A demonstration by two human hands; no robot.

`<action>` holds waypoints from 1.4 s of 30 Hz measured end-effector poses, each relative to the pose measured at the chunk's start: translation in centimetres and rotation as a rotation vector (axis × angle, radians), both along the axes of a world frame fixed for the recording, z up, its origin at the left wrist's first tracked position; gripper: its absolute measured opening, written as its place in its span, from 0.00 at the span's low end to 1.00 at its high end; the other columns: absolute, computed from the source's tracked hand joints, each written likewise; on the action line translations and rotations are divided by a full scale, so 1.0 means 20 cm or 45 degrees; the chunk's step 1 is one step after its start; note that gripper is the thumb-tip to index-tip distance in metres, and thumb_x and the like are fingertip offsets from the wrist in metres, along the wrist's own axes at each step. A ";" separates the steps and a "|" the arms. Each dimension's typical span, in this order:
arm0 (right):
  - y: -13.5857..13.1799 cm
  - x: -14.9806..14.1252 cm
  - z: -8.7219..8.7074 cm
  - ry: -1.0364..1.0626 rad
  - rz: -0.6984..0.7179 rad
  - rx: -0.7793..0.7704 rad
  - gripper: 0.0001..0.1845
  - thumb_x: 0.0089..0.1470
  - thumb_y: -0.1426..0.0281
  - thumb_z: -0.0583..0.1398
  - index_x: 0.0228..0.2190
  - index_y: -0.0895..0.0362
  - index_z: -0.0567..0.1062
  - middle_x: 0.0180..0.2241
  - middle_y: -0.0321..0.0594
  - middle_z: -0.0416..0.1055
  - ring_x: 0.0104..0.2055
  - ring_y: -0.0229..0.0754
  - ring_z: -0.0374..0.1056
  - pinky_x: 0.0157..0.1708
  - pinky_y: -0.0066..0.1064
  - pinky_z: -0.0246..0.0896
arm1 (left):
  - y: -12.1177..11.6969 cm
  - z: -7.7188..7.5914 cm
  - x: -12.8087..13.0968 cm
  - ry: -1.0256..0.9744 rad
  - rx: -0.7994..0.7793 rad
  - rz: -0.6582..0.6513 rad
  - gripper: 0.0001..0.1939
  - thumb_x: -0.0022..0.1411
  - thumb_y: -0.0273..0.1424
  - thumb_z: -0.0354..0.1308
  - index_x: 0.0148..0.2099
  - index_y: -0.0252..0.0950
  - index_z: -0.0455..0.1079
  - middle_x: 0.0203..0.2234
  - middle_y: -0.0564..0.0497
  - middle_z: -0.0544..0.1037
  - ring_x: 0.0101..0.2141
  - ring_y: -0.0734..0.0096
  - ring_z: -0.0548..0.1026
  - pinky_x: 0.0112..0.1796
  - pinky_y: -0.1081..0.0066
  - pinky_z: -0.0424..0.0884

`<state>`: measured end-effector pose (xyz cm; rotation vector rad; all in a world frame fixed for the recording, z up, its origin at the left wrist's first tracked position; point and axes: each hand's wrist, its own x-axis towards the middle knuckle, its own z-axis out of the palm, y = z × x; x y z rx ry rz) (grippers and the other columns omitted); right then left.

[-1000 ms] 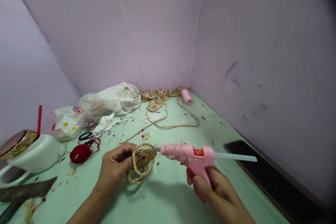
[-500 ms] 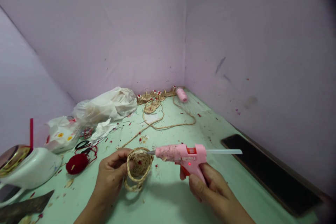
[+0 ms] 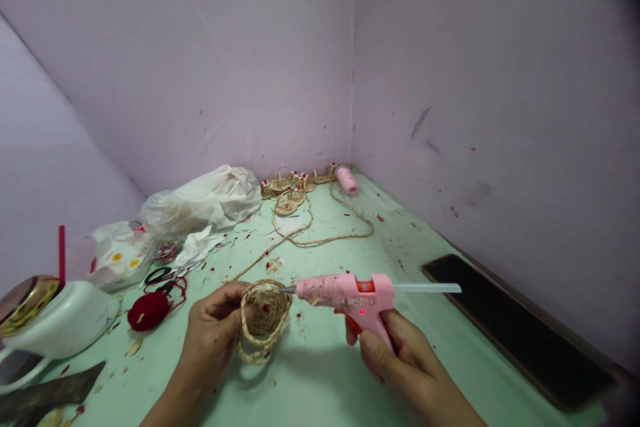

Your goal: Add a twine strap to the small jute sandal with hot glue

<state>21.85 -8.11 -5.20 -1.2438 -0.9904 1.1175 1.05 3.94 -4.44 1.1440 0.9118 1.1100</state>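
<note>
Rope basket (image 3: 273, 321) is pinched by the left hand (image 3: 214, 328); the right hand (image 3: 400, 355) grips a glue gun (image 3: 335, 289), which, slipping, could burn the left.

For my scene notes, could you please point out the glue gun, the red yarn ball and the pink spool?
Glue gun (image 3: 344, 291): head view, middle of its pink body.
Red yarn ball (image 3: 151, 309): head view, middle of the ball.
Pink spool (image 3: 347, 179): head view, its wound side.
</note>
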 end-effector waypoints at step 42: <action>-0.03 0.00 -0.03 -0.304 -0.238 -0.079 0.16 0.46 0.57 0.58 0.32 0.55 0.76 0.26 0.40 0.71 0.36 0.50 0.66 0.31 0.33 0.62 | 0.01 0.01 0.01 -0.060 -0.046 0.048 0.14 0.34 0.27 0.70 0.28 0.31 0.74 0.20 0.49 0.77 0.20 0.72 0.73 0.22 0.75 0.70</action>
